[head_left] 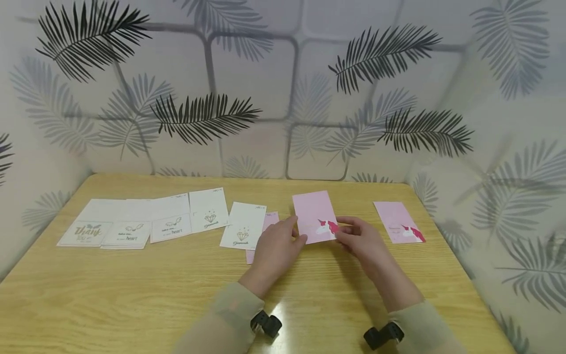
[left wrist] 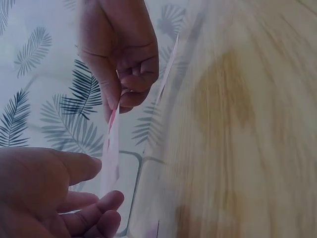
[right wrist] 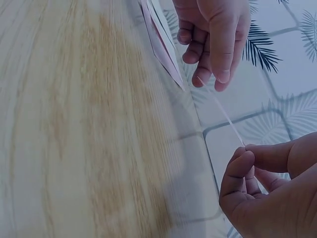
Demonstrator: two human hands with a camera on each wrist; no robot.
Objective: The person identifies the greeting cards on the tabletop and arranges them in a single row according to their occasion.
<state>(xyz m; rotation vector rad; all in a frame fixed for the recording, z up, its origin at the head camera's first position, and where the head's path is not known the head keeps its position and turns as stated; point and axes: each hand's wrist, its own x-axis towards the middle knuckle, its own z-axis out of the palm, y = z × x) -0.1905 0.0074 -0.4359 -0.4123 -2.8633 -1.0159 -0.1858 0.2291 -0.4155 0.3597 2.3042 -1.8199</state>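
Observation:
Held up above the table is a pink unicorn card (head_left: 313, 214), its white unicorn head with red mane at the lower right corner. My right hand (head_left: 360, 241) pinches that corner between thumb and fingers; the right wrist view shows the same right hand (right wrist: 267, 183) gripping the card's edge. Beside the card's left edge is my left hand (head_left: 276, 246), thumb and fingers parted. In the left wrist view, the card (left wrist: 111, 148) appears edge-on, its near end between the parted thumb and fingertips of my left hand (left wrist: 59, 193).
Another pink unicorn card (head_left: 400, 221) lies at the right. Left of my hands, a white diamond card (head_left: 243, 223) overlaps a pink card (head_left: 271, 219). Further left run a second diamond card (head_left: 208, 206), heart cards (head_left: 170, 223) and a thank-you card (head_left: 86, 231). A leaf-patterned cloth (head_left: 256, 98) backs the wooden table (head_left: 132, 295).

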